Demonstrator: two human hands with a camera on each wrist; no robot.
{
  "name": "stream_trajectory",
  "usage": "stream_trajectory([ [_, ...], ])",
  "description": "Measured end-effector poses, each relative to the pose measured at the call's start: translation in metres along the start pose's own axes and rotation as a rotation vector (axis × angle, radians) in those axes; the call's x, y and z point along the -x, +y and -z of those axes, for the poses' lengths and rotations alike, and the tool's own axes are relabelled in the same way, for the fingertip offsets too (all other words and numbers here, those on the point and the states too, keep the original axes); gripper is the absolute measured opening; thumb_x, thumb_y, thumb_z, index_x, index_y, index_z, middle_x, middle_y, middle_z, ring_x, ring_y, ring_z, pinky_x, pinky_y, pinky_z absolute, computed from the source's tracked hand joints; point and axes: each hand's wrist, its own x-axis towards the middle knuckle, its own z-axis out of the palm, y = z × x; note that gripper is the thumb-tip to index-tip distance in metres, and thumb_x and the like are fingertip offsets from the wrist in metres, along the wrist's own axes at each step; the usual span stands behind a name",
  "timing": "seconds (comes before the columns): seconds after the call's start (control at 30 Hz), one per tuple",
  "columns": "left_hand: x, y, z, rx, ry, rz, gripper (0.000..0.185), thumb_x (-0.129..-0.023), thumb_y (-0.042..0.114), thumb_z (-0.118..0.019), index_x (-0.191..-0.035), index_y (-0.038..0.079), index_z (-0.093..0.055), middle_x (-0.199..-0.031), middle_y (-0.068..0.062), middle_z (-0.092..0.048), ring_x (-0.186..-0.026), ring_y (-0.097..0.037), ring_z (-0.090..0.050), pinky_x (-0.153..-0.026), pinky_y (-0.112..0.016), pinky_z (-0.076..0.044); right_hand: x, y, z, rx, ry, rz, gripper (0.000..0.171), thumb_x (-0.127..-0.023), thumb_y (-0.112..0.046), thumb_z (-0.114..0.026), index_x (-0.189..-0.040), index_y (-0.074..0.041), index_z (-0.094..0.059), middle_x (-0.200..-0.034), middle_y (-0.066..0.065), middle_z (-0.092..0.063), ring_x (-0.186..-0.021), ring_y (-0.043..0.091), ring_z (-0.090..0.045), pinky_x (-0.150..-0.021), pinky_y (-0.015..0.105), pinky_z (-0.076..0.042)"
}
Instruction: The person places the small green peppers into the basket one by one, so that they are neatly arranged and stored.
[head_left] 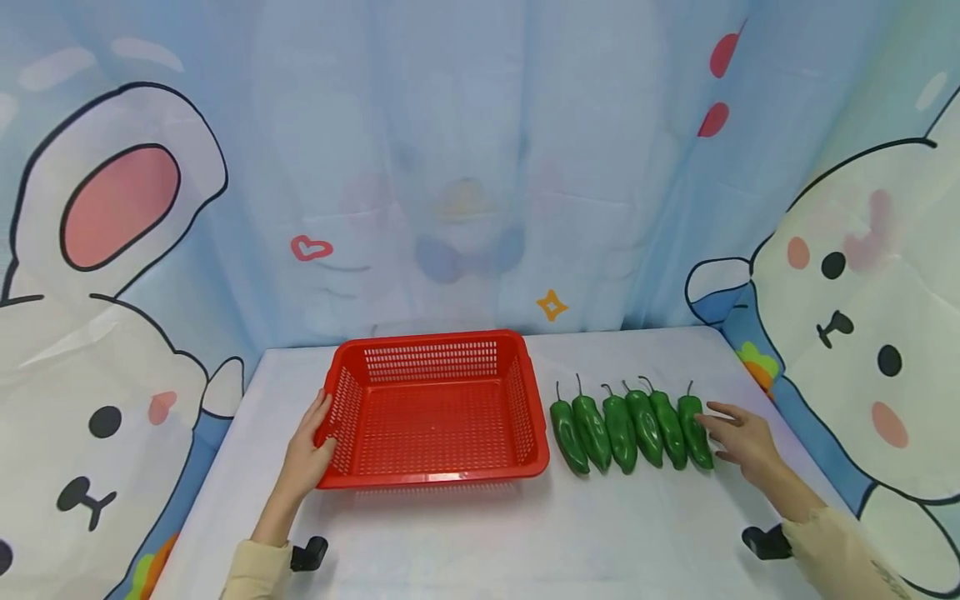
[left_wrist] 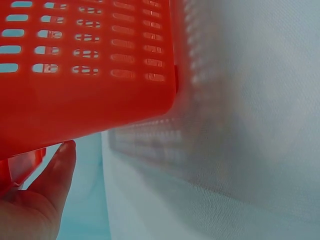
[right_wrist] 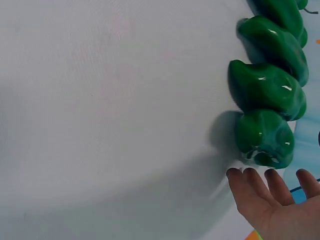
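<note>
A red plastic basket [head_left: 431, 481] with slotted sides sits on the table. My left hand [head_left: 309, 450] grips its left rim; in the left wrist view, a finger [left_wrist: 61, 170] shows beside the basket wall [left_wrist: 100, 105]. To the right of the basket, several green peppers [head_left: 619, 433] lie side by side, stems pointing away from me. My right hand [head_left: 741, 440] is at the rightmost pepper [head_left: 692, 425], its fingers spread and extended. From the right wrist, the fingertips appear right beside the end pepper [right_wrist: 265, 137]; whether they touch it I cannot tell.
A white cloth covers the table [head_left: 480, 550]. Behind it hangs a light blue curtain [head_left: 465, 167] with cartoon rabbits at the left and right. Black wrist mounts [head_left: 309, 553] are strapped near both sleeves.
</note>
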Motion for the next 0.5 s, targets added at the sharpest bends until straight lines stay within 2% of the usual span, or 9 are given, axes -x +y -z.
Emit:
stream_trajectory([
  [0.1,-0.001,-0.001,-0.001,0.008,-0.001,0.01,0.068,-0.089,-0.009,-0.048,-0.154,-0.002,-0.027,-0.163,-0.016,-0.016,-0.148,-0.039,-0.017,-0.108,-0.059,-0.035,-0.005,0.005,-0.001,0.014,0.039,-0.022,0.08,-0.09,-0.038,-0.069,-0.147,0.008,-0.036,-0.145,0.038,-0.036,-0.122,0.05,-0.05,-0.085,0.057,-0.053],
  [0.23,-0.001,-0.002,-0.002,0.008,0.002,0.022,0.069,-0.089,-0.009,-0.048,-0.154,0.0,-0.027,-0.163,-0.015,-0.016,-0.148,-0.039,-0.017,-0.107,-0.058,-0.036,-0.005,0.003,-0.005,0.029,0.073,-0.031,0.075,-0.09,-0.028,-0.07,-0.145,0.011,-0.036,-0.143,0.041,-0.034,-0.12,0.051,-0.05,-0.089,0.058,-0.05],
  [0.33,-0.001,-0.002,-0.002,0.01,0.007,0.021,0.069,-0.089,-0.01,-0.049,-0.154,0.0,-0.027,-0.163,-0.014,-0.016,-0.148,-0.039,-0.016,-0.109,-0.058,-0.033,-0.004,0.0,-0.009,0.071,0.102,-0.018,0.068,-0.09,-0.019,-0.069,-0.142,0.013,-0.039,-0.14,0.041,-0.038,-0.114,0.048,-0.055,-0.085,0.052,-0.055],
  [0.43,-0.002,-0.002,-0.001,0.013,0.004,0.017,0.069,-0.089,-0.009,-0.048,-0.154,-0.001,-0.027,-0.163,-0.015,-0.016,-0.148,-0.038,-0.015,-0.111,-0.058,-0.03,-0.003,-0.001,-0.012,0.121,0.124,0.017,0.063,-0.089,-0.013,-0.069,-0.138,0.015,-0.042,-0.135,0.041,-0.044,-0.095,0.037,-0.064,-0.07,0.041,-0.059],
  [0.5,-0.002,-0.002,-0.001,0.016,0.002,0.019,0.069,-0.089,-0.009,-0.048,-0.154,-0.001,-0.026,-0.163,-0.015,-0.016,-0.148,-0.038,-0.015,-0.111,-0.058,-0.029,-0.002,-0.002,-0.013,0.138,0.127,0.035,0.06,-0.089,-0.01,-0.068,-0.136,0.016,-0.043,-0.133,0.042,-0.046,-0.088,0.032,-0.065,-0.065,0.036,-0.058],
])
